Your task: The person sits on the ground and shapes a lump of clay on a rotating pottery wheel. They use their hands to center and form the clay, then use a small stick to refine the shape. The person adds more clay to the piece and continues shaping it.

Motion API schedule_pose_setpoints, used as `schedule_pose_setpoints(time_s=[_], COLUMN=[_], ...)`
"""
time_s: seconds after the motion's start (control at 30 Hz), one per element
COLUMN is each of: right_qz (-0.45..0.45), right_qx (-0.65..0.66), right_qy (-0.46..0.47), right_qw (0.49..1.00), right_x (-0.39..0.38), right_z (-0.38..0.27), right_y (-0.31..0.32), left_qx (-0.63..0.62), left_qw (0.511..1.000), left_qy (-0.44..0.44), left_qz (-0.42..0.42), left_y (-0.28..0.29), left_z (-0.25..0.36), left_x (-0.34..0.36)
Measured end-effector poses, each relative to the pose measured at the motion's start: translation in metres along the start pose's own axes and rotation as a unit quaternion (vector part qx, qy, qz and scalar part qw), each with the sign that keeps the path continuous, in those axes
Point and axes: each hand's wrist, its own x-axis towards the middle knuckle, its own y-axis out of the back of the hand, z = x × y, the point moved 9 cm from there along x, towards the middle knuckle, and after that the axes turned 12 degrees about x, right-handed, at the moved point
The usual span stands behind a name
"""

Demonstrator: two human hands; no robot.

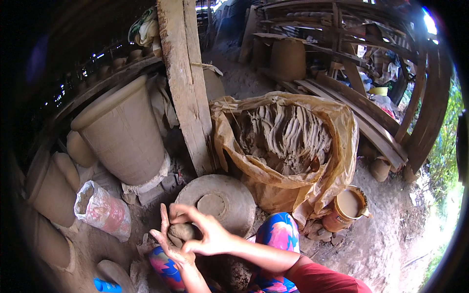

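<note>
A rounded lump of clay point(181, 232) sits between my two hands, above my lap. My left hand point(172, 248) cups it from the left and below, its fingers pointing up. From the right, my right hand point(211, 236) curves over the lump, thumb and fingers bent around it. Just beyond my hands is a round pottery wheel point(238, 199), with a flat disc of clay point(211, 204) at its centre. Behind the wheel, an open yellowish plastic sheet point(346, 128) wraps a big mass of grey-brown clay point(288, 132) with ridged slices cut into it.
A wooden post point(181, 83) rises beyond the wheel. On the left stand a large clay pot point(124, 129) and a white-and-red sack point(110, 212). A bucket of murky water point(338, 215) is at right. Wooden planks point(361, 122) lie farther back, and a blue cup point(107, 285) lies near left.
</note>
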Motion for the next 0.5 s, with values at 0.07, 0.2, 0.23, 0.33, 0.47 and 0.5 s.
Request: schedule_pose_setpoints(time_s=[0.07, 0.2, 0.23, 0.33, 0.47, 0.5], right_qz=[-0.002, -0.105, -0.094, -0.028, 0.103, 0.181], right_qx=[0.063, -0.140, -0.130, -0.087, -0.068, -0.031], right_qy=[0.040, 0.060, 0.037, 0.029, 0.029, 0.005], right_qw=[0.997, 0.983, 0.986, 0.995, 0.992, 0.983], right_x=[0.004, -0.012, -0.012, -0.015, -0.009, -0.013], right_z=[-0.001, 0.010, 0.017, 0.020, 0.013, 0.014], right_y=[0.003, -0.023, -0.021, -0.009, 0.022, 0.036], left_qx=[0.099, 0.095, 0.108, 0.137, -0.192, -0.100], left_qw=[0.994, 0.976, 0.968, 0.979, 0.976, 0.977], left_qy=[0.012, -0.053, -0.080, -0.039, 0.002, 0.010], left_qz=[0.040, 0.190, 0.212, 0.143, 0.102, 0.186], left_y=[0.006, 0.029, 0.030, 0.020, 0.017, 0.032], left_z=[-0.001, 0.005, 0.009, -0.002, -0.010, -0.010], left_x=[0.001, -0.001, -0.006, -0.004, -0.002, -0.006])
